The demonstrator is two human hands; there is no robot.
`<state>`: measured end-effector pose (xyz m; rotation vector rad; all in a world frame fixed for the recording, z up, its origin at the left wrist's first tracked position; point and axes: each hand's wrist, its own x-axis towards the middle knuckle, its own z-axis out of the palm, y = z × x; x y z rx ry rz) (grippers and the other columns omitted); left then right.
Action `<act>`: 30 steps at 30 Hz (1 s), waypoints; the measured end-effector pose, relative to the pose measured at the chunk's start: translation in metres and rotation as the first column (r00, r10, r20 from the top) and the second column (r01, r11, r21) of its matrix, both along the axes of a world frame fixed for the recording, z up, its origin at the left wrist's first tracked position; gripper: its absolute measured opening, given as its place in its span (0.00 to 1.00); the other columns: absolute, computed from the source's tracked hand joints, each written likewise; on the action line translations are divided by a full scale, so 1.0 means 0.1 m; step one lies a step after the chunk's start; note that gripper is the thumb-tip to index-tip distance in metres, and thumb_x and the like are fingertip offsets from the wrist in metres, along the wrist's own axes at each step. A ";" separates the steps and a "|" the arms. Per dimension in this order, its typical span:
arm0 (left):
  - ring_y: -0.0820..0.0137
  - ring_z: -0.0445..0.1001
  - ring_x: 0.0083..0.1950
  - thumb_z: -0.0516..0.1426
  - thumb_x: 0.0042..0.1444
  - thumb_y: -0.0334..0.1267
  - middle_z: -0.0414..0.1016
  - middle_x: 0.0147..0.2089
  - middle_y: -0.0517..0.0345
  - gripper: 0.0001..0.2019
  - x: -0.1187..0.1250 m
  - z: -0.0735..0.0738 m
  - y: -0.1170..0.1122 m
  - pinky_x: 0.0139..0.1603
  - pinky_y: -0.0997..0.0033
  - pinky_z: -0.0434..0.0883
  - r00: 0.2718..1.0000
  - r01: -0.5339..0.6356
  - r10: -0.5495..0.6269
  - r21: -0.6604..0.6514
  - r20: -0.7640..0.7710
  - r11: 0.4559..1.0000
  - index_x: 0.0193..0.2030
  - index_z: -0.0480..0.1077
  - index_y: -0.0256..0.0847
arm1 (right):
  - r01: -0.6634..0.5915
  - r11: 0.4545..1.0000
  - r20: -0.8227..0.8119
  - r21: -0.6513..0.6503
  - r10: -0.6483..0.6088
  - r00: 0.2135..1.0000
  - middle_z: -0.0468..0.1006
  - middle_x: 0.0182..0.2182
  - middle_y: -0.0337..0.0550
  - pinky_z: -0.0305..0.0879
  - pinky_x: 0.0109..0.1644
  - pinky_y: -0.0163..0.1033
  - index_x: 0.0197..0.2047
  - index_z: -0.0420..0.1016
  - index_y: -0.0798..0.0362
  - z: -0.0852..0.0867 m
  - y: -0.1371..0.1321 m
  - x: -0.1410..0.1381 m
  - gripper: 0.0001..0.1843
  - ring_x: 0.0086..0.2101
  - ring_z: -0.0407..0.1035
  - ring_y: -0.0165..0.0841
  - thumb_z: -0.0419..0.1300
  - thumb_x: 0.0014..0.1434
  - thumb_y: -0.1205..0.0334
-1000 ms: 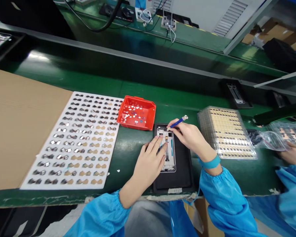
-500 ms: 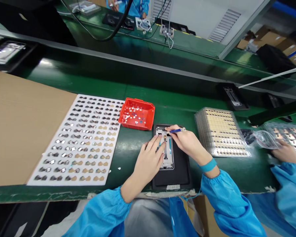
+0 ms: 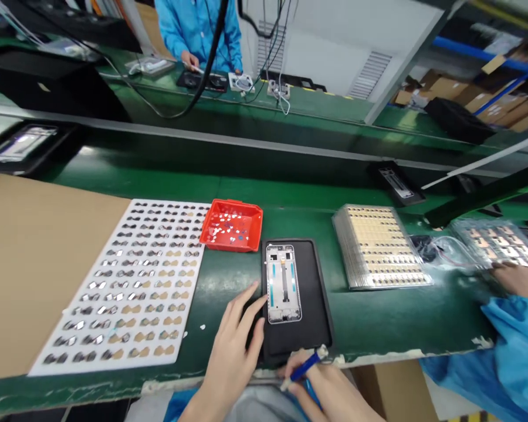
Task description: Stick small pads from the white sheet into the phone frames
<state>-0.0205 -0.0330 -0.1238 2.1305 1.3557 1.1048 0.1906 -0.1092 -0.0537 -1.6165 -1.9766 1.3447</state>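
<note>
A phone frame (image 3: 283, 283) lies uncovered in a black tray (image 3: 313, 305) at the bench's near edge. My left hand (image 3: 233, 351) rests at the tray's near left corner, fingers stretched out against its side. Below the tray's near edge, my right hand (image 3: 325, 390) is closed round a blue pen-like tool (image 3: 305, 366) whose white tip points up and right. To the left of the tray lies a white sheet of small parts (image 3: 132, 281), and a red bin (image 3: 231, 225) of small bits stands behind it.
A stack of clear trays with tan parts (image 3: 381, 246) sits right of the black tray. A co-worker's hand (image 3: 517, 278) and blue sleeve (image 3: 514, 346) are at the far right by bagged trays (image 3: 497, 240). Cardboard (image 3: 35, 264) covers the left. Another person in blue (image 3: 198, 29) works across the conveyor.
Both my hands have drawn back from the phone frame toward me. The right hand, still holding the tool, dropped below the tray's edge. The view tilted up.
</note>
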 end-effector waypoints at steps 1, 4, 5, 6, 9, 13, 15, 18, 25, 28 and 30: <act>0.60 0.79 0.65 0.51 0.77 0.34 0.78 0.68 0.50 0.17 -0.04 -0.02 -0.03 0.63 0.60 0.78 1.000 -0.004 0.004 0.000 -0.005 1.000 0.67 0.73 0.48 | 0.034 0.999 0.007 0.010 -0.034 0.999 0.87 0.48 0.46 0.77 0.55 0.40 0.52 0.73 0.45 -0.07 0.03 -0.02 0.08 0.46 0.84 0.42 0.56 0.73 0.65; 0.61 0.81 0.62 0.51 0.77 0.35 0.82 0.63 0.53 0.17 -0.08 -0.09 -0.05 0.60 0.61 0.79 1.000 0.013 -0.013 0.014 -0.018 1.000 0.66 0.73 0.49 | 0.103 0.993 -0.038 0.060 -0.101 0.994 0.86 0.48 0.46 0.76 0.54 0.40 0.53 0.71 0.45 -0.21 0.22 -0.04 0.07 0.47 0.84 0.42 0.53 0.77 0.59; 0.62 0.82 0.61 0.51 0.77 0.35 0.83 0.62 0.54 0.17 -0.07 -0.11 -0.04 0.59 0.62 0.79 1.000 0.022 -0.022 0.023 -0.022 0.999 0.66 0.73 0.49 | 0.119 0.990 -0.070 0.078 -0.114 0.991 0.86 0.46 0.46 0.76 0.53 0.40 0.52 0.70 0.46 -0.23 0.30 -0.04 0.07 0.46 0.84 0.42 0.52 0.77 0.58; 0.63 0.82 0.61 0.50 0.77 0.35 0.83 0.61 0.55 0.17 -0.06 -0.13 -0.02 0.58 0.63 0.79 0.999 0.027 -0.026 0.034 -0.026 0.999 0.66 0.73 0.49 | 0.141 0.986 -0.103 0.090 -0.131 0.986 0.86 0.45 0.47 0.76 0.52 0.40 0.52 0.69 0.46 -0.25 0.40 -0.03 0.07 0.45 0.84 0.42 0.51 0.77 0.57; 0.62 0.83 0.60 0.50 0.77 0.35 0.85 0.59 0.55 0.17 -0.01 -0.22 0.04 0.56 0.63 0.79 0.999 0.013 -0.010 0.088 -0.033 0.996 0.65 0.74 0.47 | 0.212 0.971 -0.210 0.109 -0.185 0.960 0.85 0.40 0.46 0.77 0.50 0.41 0.50 0.68 0.46 -0.29 0.73 0.00 0.07 0.41 0.84 0.41 0.52 0.77 0.55; 0.62 0.84 0.60 0.50 0.76 0.33 0.85 0.60 0.54 0.18 -0.06 -0.44 0.11 0.55 0.64 0.80 0.998 0.041 -0.033 0.139 -0.057 0.989 0.65 0.74 0.45 | 0.299 0.932 -0.276 0.206 -0.238 0.931 0.84 0.38 0.44 0.78 0.51 0.44 0.47 0.68 0.46 -0.37 1.43 0.00 0.01 0.41 0.84 0.42 0.56 0.73 0.60; 0.63 0.83 0.62 0.52 0.76 0.33 0.83 0.63 0.53 0.19 -0.14 -0.59 0.14 0.56 0.65 0.81 0.991 0.091 -0.075 0.142 -0.111 0.986 0.68 0.73 0.45 | 0.363 0.895 -0.281 0.258 -0.289 0.915 0.84 0.39 0.44 0.78 0.54 0.47 0.44 0.68 0.46 -0.41 1.84 0.00 0.02 0.43 0.83 0.43 0.57 0.71 0.63; 0.61 0.82 0.65 0.53 0.76 0.35 0.81 0.67 0.51 0.21 -0.26 -0.80 0.19 0.58 0.64 0.81 0.975 0.149 -0.125 0.122 -0.184 0.981 0.71 0.72 0.45 | 0.468 0.825 -0.296 0.317 -0.382 0.875 0.83 0.46 0.48 0.77 0.58 0.50 0.44 0.69 0.47 -0.43 2.31 0.00 0.05 0.47 0.82 0.43 0.59 0.68 0.67; 0.59 0.82 0.64 0.54 0.74 0.35 0.80 0.67 0.50 0.22 -0.35 -0.85 0.24 0.55 0.62 0.81 0.962 0.227 -0.191 0.184 -0.194 0.956 0.72 0.72 0.48 | 0.541 0.716 -0.312 0.441 -0.443 0.841 0.86 0.47 0.47 0.81 0.46 0.41 0.53 0.74 0.48 -0.11 1.86 0.30 0.11 0.46 0.84 0.39 0.59 0.75 0.51; 0.59 0.82 0.63 0.55 0.74 0.35 0.81 0.66 0.51 0.21 -0.32 -0.76 0.23 0.55 0.62 0.80 0.965 0.214 -0.176 0.199 -0.195 0.956 0.71 0.72 0.48 | 0.588 0.612 -0.237 0.529 -0.559 0.795 0.86 0.42 0.48 0.80 0.45 0.44 0.51 0.74 0.49 0.13 1.58 0.81 0.14 0.41 0.84 0.41 0.58 0.75 0.47; 0.59 0.82 0.63 0.55 0.74 0.35 0.81 0.66 0.51 0.21 -0.30 -0.72 0.23 0.55 0.62 0.79 0.964 0.215 -0.170 0.218 -0.206 0.952 0.70 0.73 0.47 | 0.582 0.558 -0.150 0.591 -0.633 0.759 0.85 0.38 0.48 0.78 0.44 0.47 0.46 0.74 0.49 0.24 1.51 1.12 0.13 0.38 0.82 0.44 0.62 0.72 0.48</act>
